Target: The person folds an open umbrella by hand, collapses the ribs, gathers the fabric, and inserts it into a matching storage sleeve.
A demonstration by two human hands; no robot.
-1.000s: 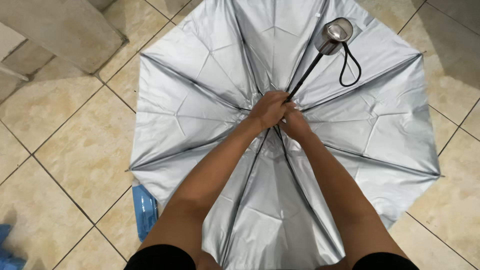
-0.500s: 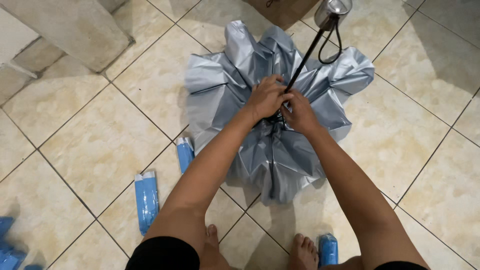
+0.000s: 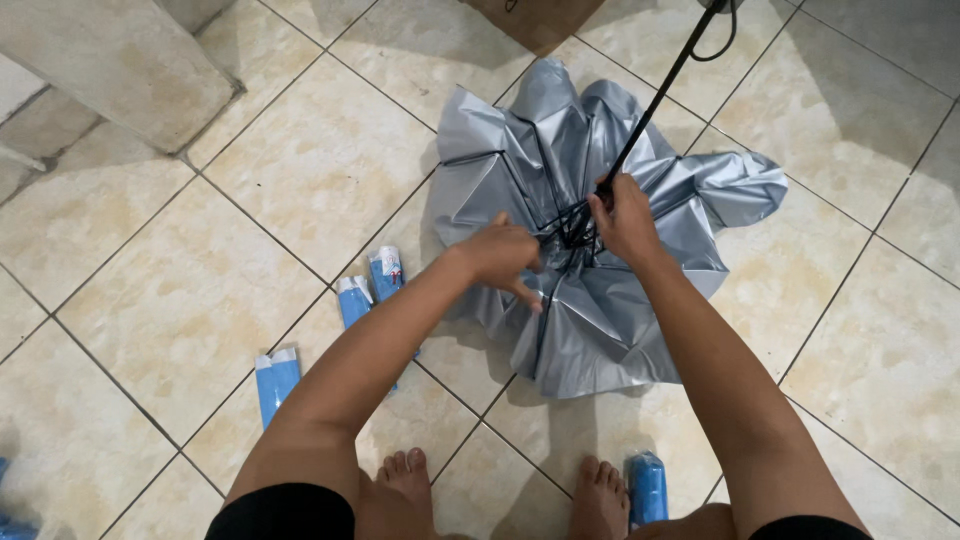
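Four blue packets (image 3: 276,381) are lying on floor; right hand (image 3: 626,222) is gripping silver umbrella (image 3: 590,215) shaft, left hand (image 3: 500,255) open, touching canopy.

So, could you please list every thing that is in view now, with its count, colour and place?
umbrella: one, silver-grey canopy, half collapsed on the floor, centre
shaft: one, black, slanting from the canopy middle to the top edge
folded packs: four, blue; three lie left of the canopy, one between the feet at the bottom edge
blue thing: one, bottom left corner, mostly cut off
floor tiles: beige, all around
concrete step: one, grey, top left
brown thing: one, top edge, cut off
feet: two, bare, bottom centre
left hand: on the canopy by the ribs
right hand: closed on the shaft low down
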